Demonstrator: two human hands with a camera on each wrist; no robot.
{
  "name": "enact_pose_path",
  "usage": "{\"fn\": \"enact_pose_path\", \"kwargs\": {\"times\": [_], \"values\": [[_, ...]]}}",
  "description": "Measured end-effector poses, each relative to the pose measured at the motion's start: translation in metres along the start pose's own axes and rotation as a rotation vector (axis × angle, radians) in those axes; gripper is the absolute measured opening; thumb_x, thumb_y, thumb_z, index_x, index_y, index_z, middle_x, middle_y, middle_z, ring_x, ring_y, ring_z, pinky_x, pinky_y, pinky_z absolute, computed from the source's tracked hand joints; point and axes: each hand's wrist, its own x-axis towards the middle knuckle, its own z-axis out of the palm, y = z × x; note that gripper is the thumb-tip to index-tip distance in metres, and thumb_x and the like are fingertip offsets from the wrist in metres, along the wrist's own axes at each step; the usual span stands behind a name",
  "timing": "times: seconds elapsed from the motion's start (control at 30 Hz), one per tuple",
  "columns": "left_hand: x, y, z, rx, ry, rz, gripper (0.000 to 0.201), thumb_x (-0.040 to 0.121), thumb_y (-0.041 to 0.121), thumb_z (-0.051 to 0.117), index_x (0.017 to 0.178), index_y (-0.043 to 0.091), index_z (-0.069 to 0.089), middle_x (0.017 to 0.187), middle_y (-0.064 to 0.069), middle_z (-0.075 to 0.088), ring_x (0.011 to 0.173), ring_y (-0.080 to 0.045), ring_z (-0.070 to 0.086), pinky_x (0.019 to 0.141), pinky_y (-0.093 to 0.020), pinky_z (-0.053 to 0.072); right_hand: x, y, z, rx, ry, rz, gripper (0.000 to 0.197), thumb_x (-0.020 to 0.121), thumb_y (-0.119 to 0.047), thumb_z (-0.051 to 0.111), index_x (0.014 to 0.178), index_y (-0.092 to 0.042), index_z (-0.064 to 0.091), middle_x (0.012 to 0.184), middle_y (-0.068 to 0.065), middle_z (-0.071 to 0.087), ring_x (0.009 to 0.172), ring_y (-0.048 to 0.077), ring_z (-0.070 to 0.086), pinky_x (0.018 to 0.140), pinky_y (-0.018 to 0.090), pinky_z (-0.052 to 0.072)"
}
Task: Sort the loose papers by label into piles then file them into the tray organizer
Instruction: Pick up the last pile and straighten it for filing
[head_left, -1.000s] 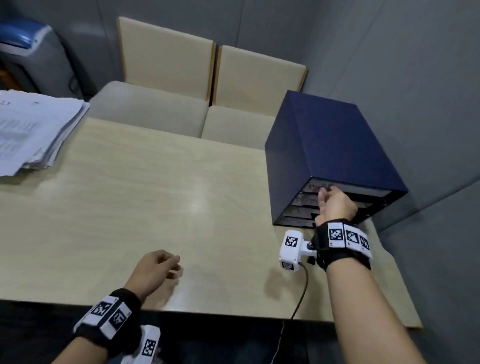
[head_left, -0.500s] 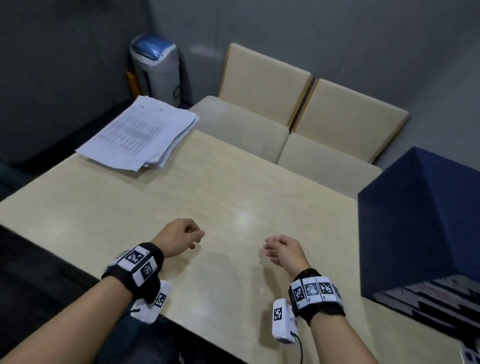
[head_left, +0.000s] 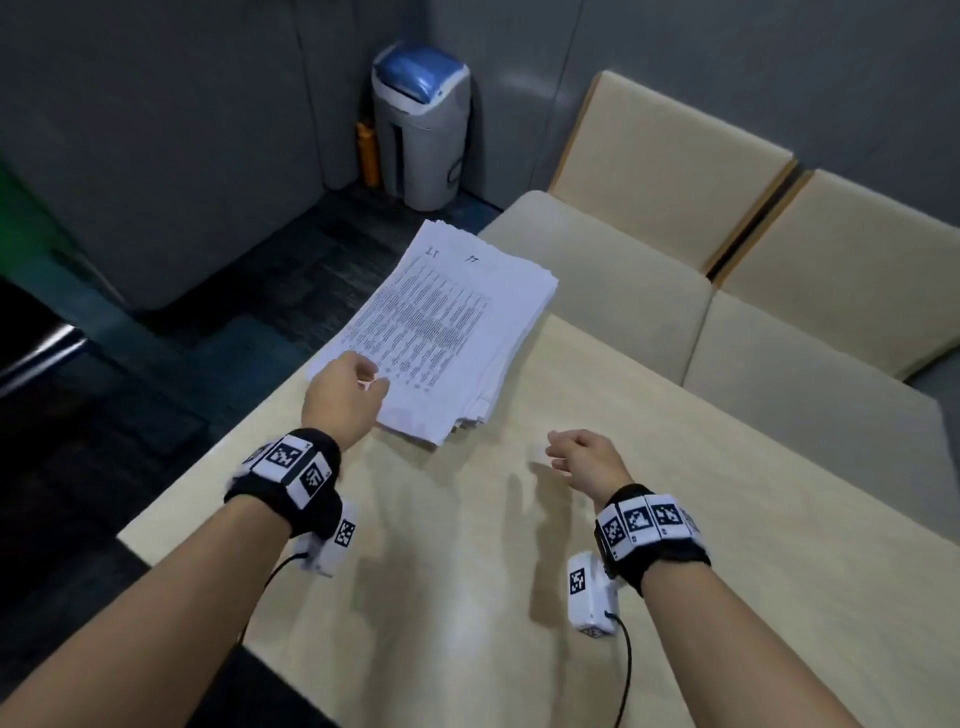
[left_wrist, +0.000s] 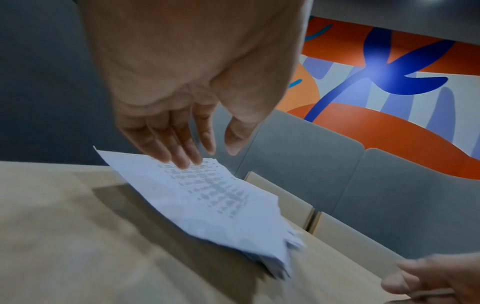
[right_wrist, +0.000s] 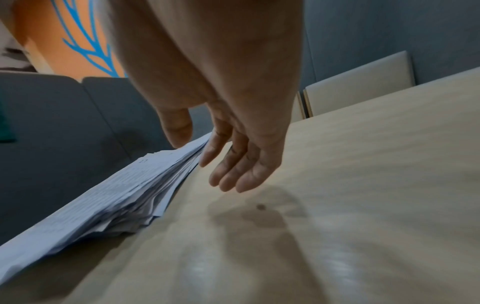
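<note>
A thick, ragged stack of printed papers (head_left: 441, 332) lies at the far left corner of the pale wooden table (head_left: 675, 519). My left hand (head_left: 363, 376) hovers over the stack's near left corner, fingers relaxed and extended, holding nothing; the left wrist view shows its fingertips (left_wrist: 182, 160) just above the top sheet of the stack (left_wrist: 207, 201). My right hand (head_left: 563, 452) hangs over bare table to the right of the stack's near end, fingers loose and empty. In the right wrist view the right hand (right_wrist: 207, 156) is beside the stack's (right_wrist: 124, 189) edge. The tray organizer is out of view.
Two beige chairs (head_left: 649, 218) stand against the table's far side. A grey bin with a blue lid (head_left: 421, 124) sits on the floor in the corner beyond the papers. The table's left edge (head_left: 218, 467) drops to dark floor.
The view has swung left, away from the blue organizer. My right hand left the organizer's drawers and came over the table. My left hand reached forward to the paper stack.
</note>
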Motion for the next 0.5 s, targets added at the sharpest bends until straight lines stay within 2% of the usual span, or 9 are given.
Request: {"fn": "enact_pose_path", "kwargs": {"times": [0.07,0.13,0.2,0.27,0.33,0.4,0.43,0.5], "values": [[0.042,-0.007,-0.006,0.016,0.010,-0.019,0.033,0.092,0.025,0.067,0.119,0.008,0.058,0.117,-0.005,0.061,0.110,-0.026,0.058,0.096,-0.036,0.044,0.030,-0.019,0.020,0.024,0.023,0.048,0.020,0.091,-0.041,0.069,0.094,-0.021,0.066,0.108,0.004,0.070,0.090,0.018,0.066,0.091,0.040,0.051],[0.083,-0.011,-0.007,0.064,-0.017,-0.035,0.045,0.090,0.026,0.069,0.127,0.007,0.053,0.128,-0.011,0.056,0.120,-0.030,0.053,0.104,-0.042,0.042,0.056,-0.033,0.035,0.064,0.057,0.094,0.032,0.084,-0.051,0.072,0.099,-0.023,0.067,0.112,0.001,0.069,0.101,0.020,0.066,0.086,0.038,0.050],[0.119,-0.011,-0.005,0.127,-0.090,-0.062,0.058,0.088,0.028,0.070,0.136,0.004,0.047,0.138,-0.015,0.052,0.127,-0.033,0.049,0.108,-0.044,0.040,0.070,-0.050,0.045,0.106,0.071,0.142,0.035,0.087,-0.050,0.072,0.107,-0.022,0.066,0.110,-0.001,0.067,0.100,0.019,0.063,0.077,0.034,0.048],[0.149,-0.007,-0.002,0.145,-0.182,-0.085,0.069,0.088,0.029,0.070,0.144,0.003,0.039,0.143,-0.016,0.049,0.130,-0.033,0.048,0.107,-0.044,0.043,0.080,-0.063,0.052,0.167,0.059,0.188,0.027,0.093,-0.045,0.068,0.109,-0.024,0.064,0.108,-0.005,0.065,0.103,0.016,0.063,0.080,0.036,0.049],[0.174,-0.005,0.003,0.141,-0.233,-0.103,0.069,0.087,0.030,0.070,0.144,0.005,0.040,0.138,-0.015,0.054,0.124,-0.033,0.054,0.102,-0.044,0.048,0.092,-0.076,0.056,0.245,0.060,0.211,0.036,0.092,-0.044,0.070,0.118,-0.023,0.060,0.105,-0.005,0.064,0.105,0.017,0.063,0.079,0.037,0.050],[0.192,0.000,0.010,0.151,-0.260,-0.095,0.059,0.086,0.035,0.070,0.135,0.009,0.049,0.126,-0.013,0.062,0.112,-0.031,0.061,0.096,-0.046,0.053,0.103,-0.088,0.060,0.326,0.085,0.232,0.049,0.088,-0.043,0.075,0.127,-0.021,0.054,0.104,-0.003,0.063,0.103,0.019,0.064,0.071,0.033,0.048],[0.200,0.003,0.013,0.163,-0.265,-0.091,0.055,0.086,0.037,0.069,0.130,0.009,0.052,0.122,-0.011,0.065,0.108,-0.030,0.062,0.093,-0.046,0.054,0.108,-0.093,0.061,0.367,0.096,0.245,0.050,0.089,-0.040,0.076,0.127,-0.017,0.054,0.104,-0.002,0.064,0.102,0.018,0.064,0.069,0.032,0.048],[0.213,0.008,0.021,0.163,-0.255,-0.094,0.053,0.085,0.039,0.070,0.125,0.009,0.056,0.118,-0.010,0.066,0.106,-0.030,0.063,0.092,-0.046,0.055,0.116,-0.101,0.063,0.442,0.088,0.260,0.043,0.092,-0.034,0.073,0.124,-0.010,0.058,0.105,0.001,0.068,0.098,0.017,0.066,0.073,0.033,0.052]]}}
